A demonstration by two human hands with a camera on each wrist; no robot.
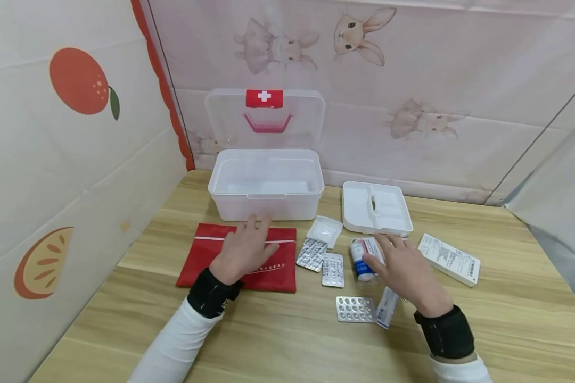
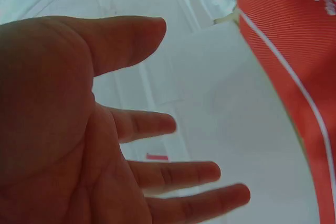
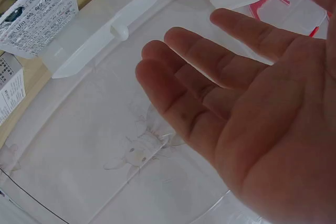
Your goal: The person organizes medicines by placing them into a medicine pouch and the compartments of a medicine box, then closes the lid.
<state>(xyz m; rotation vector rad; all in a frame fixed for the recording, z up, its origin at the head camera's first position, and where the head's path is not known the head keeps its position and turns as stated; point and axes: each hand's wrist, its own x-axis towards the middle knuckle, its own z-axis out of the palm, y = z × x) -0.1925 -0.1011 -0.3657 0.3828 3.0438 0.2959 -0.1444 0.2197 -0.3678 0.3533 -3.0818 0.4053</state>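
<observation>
My left hand (image 1: pixel 244 250) is over a red zip pouch (image 1: pixel 203 266), its fingertips near the front of a clear plastic first-aid box (image 1: pixel 268 208). In the left wrist view, that hand (image 2: pixel 105 129) has spread fingers and an empty palm. My right hand (image 1: pixel 407 271) hovers beside a white and blue bottle (image 1: pixel 358 260), partly covering it. Seen from the right wrist, this hand (image 3: pixel 236 108) holds nothing, its fingers extended. Below it lies a slim white packet (image 1: pixel 387 307), partly hidden. Blister packs (image 1: pixel 333 270) lie between the hands.
The box's lid (image 1: pixel 225 125) stands raised, with a red handle (image 1: pixel 268 128). A white divided tray (image 1: pixel 356 205) sits right of the box. Beyond my right hand lies a white carton (image 1: pixel 449 259). A clear-wrapped packet (image 1: pixel 325 230) lies by the box. Printed cloth (image 1: pixel 412 69) hangs behind.
</observation>
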